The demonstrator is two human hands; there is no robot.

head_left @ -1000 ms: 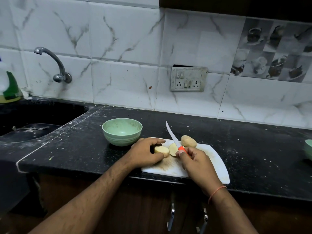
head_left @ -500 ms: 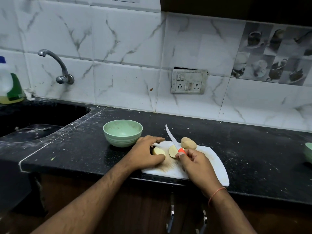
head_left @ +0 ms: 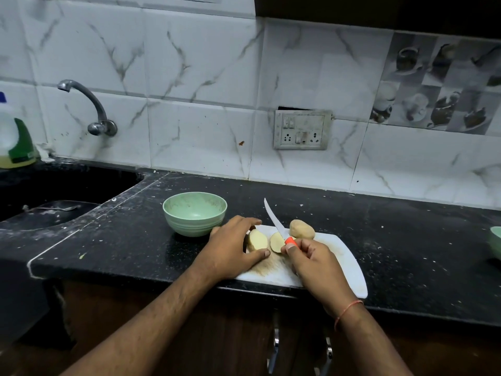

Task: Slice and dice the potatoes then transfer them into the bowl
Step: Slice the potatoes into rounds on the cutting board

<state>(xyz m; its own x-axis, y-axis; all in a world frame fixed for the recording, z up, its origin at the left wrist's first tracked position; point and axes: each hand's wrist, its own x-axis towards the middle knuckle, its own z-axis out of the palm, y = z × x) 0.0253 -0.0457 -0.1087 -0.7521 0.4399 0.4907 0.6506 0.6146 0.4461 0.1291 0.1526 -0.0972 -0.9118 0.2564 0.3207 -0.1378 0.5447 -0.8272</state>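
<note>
A white cutting board point(head_left: 344, 264) lies at the counter's front edge. On it my left hand point(head_left: 233, 248) holds a potato half point(head_left: 257, 240) between thumb and fingers, cut face showing. A second half point(head_left: 276, 242) lies just right of it. My right hand point(head_left: 317, 261) grips the orange handle of a knife point(head_left: 274, 219) whose white blade points up and away, between the second half and a whole potato point(head_left: 301, 229) at the board's back. A pale green bowl point(head_left: 194, 213) stands empty just left of the board.
A dark sink point(head_left: 54, 194) with a tap point(head_left: 89, 107) lies at the left, a green-and-white bottle point(head_left: 15, 142) behind it. Another green bowl's rim point(head_left: 495, 241) shows at the right edge. A wall socket point(head_left: 302, 130) sits above the speckled black counter point(head_left: 406, 240).
My left hand has turned the potato half so its cut face shows more. The knife stays raised in my right hand. The view has shifted slightly.
</note>
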